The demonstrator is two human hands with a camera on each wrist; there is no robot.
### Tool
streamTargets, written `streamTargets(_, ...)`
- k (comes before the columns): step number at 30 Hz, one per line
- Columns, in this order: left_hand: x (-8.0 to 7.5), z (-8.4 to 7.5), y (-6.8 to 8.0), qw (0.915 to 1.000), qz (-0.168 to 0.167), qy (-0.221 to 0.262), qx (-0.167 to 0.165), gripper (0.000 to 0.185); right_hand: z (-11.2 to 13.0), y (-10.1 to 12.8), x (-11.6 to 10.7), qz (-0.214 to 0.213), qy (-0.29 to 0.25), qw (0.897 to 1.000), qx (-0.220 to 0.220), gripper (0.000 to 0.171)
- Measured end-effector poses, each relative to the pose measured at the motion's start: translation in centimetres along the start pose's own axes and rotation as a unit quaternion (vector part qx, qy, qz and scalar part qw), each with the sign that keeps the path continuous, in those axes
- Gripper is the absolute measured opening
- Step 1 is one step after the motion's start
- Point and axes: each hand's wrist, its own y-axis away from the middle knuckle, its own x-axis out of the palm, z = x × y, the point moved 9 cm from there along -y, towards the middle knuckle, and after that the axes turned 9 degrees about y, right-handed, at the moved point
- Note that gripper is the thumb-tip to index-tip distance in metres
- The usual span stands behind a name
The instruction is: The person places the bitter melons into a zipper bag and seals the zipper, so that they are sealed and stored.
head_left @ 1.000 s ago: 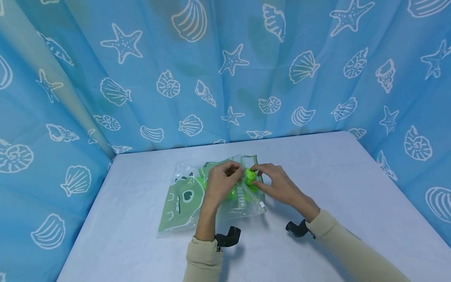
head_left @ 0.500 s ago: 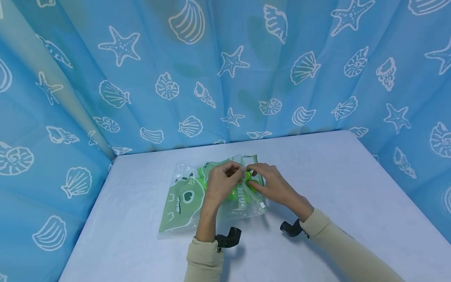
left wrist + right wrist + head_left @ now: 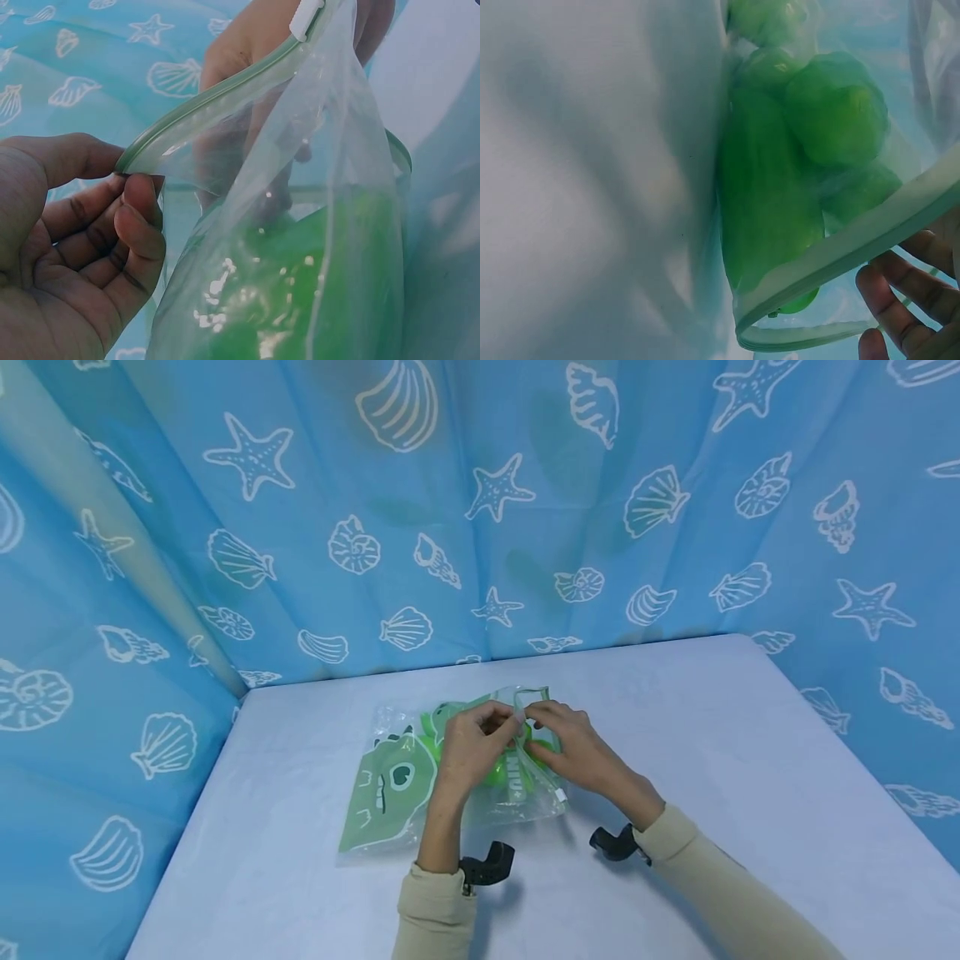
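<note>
A clear zip bag (image 3: 390, 793) with a green cartoon face lies on the table, holding several bright green items (image 3: 765, 187). One is long and smooth; others look roundish, their kind blurred by the plastic. My left hand (image 3: 474, 747) pinches the green-lined edge of the bag's mouth between thumb and forefinger, lifting it. My right hand (image 3: 585, 752) is at the mouth, thumb and forefinger apart. In the left wrist view its fingers show through the plastic, pointing down just above a green item (image 3: 300, 262). The right wrist view shows loosely bent fingers (image 3: 896, 307) with nothing between them.
A white zip slider (image 3: 561, 794) sits on the bag's near right corner. The white-covered table (image 3: 675, 718) spreads around the bag. Blue curtains (image 3: 450, 510) with shell prints stand behind and at both sides. Black camera mounts (image 3: 487, 865) are on the wrists.
My right hand has moved left to the bag's mouth, and the bright green lump it held has gone into the bag, out of its fingers. My left hand stays on the edge.
</note>
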Motion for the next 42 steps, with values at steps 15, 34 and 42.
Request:
streamTargets(15, 0.3, 0.4, 0.0, 0.9999, 0.006, 0.003, -0.008, 0.016, -4.0, 2.8, -1.2, -0.087, -0.051, 0.991, 0.091, 0.035)
streamTargets(34, -0.6, -0.2, -0.1, 0.9993, -0.02, 0.02, -0.024, 0.017, -5.3, 2.9, -5.0, -0.14, -0.09, 0.977, 0.133, 0.028)
streamTargets(42, -1.0, -1.1, 0.0, 0.9985, -0.016, 0.05, -0.017, 0.019, -5.1, 2.6, -5.6, -0.141, -0.083, 0.976, 0.141, 0.027)
